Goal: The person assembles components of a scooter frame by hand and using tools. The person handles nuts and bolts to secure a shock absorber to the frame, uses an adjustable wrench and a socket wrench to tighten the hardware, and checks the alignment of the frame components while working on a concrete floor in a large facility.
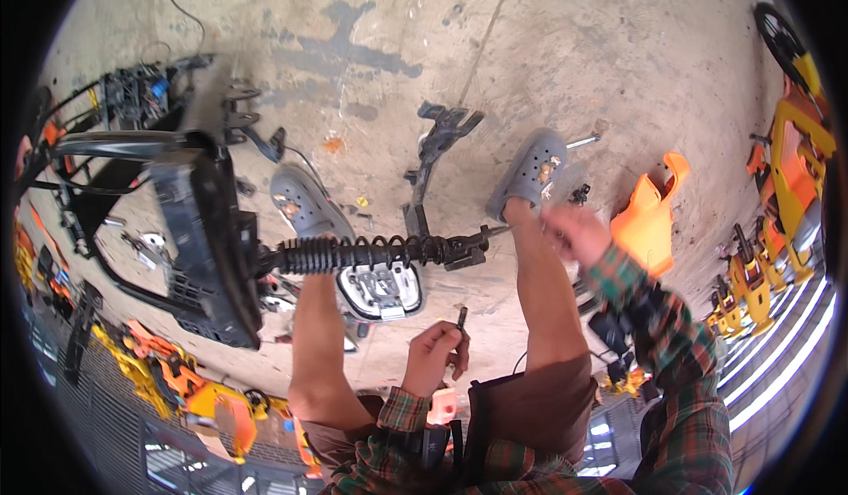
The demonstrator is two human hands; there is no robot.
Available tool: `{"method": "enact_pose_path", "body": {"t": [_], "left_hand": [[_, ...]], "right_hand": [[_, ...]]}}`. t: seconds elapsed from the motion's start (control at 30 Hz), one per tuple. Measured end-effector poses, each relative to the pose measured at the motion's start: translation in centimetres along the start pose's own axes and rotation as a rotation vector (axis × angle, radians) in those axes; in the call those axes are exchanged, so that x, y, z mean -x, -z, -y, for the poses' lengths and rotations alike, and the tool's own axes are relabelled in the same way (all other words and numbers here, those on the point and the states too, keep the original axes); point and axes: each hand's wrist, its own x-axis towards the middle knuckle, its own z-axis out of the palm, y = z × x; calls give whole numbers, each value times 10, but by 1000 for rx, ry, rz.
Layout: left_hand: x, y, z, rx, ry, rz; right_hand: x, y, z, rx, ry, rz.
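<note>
My left hand (433,354) is closed in a pinch on a small black cylindrical part (461,318), held upright above my lap. My right hand (576,233) is smeared by motion over my right shin, so its fingers cannot be made out. Between it and the fork end (465,251) of a black coil-spring shock absorber (371,253) shows a thin dark rod (500,229). Whether my right hand holds that rod is unclear. The shock juts out sideways between my knees from a large black frame (199,221) on the left.
On the concrete floor lie a black metal bracket (437,142), a wrench-like silver tool (583,141) and an orange plastic panel (649,221). A black-rimmed silver part (382,294) sits under the shock. Grey clogs (536,170) are on my feet. Yellow vehicle parts (751,274) line the right.
</note>
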Motion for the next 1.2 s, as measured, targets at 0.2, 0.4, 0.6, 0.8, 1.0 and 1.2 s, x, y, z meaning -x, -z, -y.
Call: {"method": "enact_pose_path", "body": {"t": [0.2, 0.4, 0.6, 0.8, 1.0, 1.2], "left_hand": [[87, -14, -43, -368, -5, 252], [188, -12, -95, -762, -337, 236], [274, -44, -102, -1061, -450, 368], [334, -91, -35, -1127, -554, 321], [377, -145, 27, -1409, -653, 262], [393, -171, 86, -1608, -861, 285]], "right_hand": [[143, -95, -88, -765, 111, 446], [266, -169, -102, -805, 403, 270], [357, -188, -79, -814, 699, -14], [412, -164, -120, -722, 738, -114], [467, -121, -167, -318, 1026, -393], [485, -87, -202, -142, 1284, -496]]}}
